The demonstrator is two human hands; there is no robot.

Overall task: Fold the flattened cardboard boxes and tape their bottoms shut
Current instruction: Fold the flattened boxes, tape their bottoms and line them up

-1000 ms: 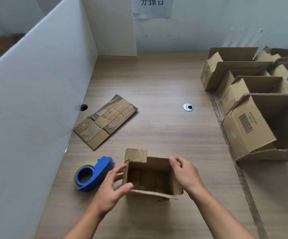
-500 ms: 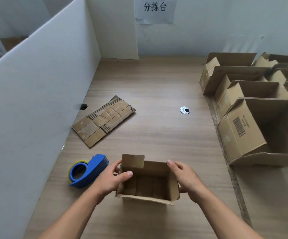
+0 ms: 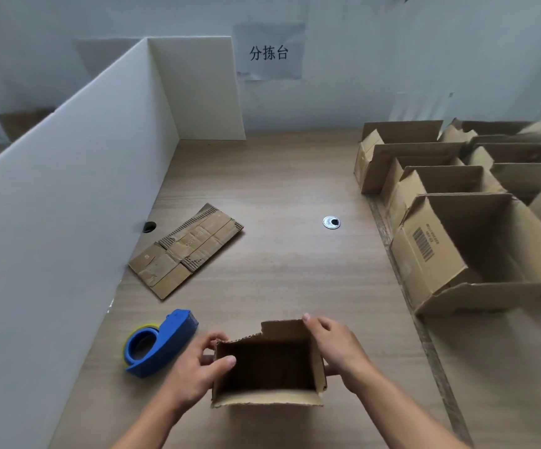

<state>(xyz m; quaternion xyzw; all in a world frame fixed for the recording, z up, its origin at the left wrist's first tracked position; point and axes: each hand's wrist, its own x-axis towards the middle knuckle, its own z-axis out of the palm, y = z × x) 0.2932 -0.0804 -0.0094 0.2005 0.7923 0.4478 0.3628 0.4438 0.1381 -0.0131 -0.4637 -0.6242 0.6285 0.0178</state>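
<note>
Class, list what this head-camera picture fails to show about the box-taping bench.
1. Head view: bottom of the small brown cardboard box, hidden by its own walls; taped or not, unclear.
2. Rear open cardboard boxes: blurred, cut by the right edge.
3. Yellow tape roll: mostly hidden by the blue plastic dispenser.
4. Barcode print on the large open carton: too small.

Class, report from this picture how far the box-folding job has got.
Done: several opened boxes stand at the right. In hand: the left hand and right hand grip a small box, opened up; its bottom's taping is not visible. Left: one flattened cardboard lies near the partition, and the tape dispenser rests beside the left hand.
</note>
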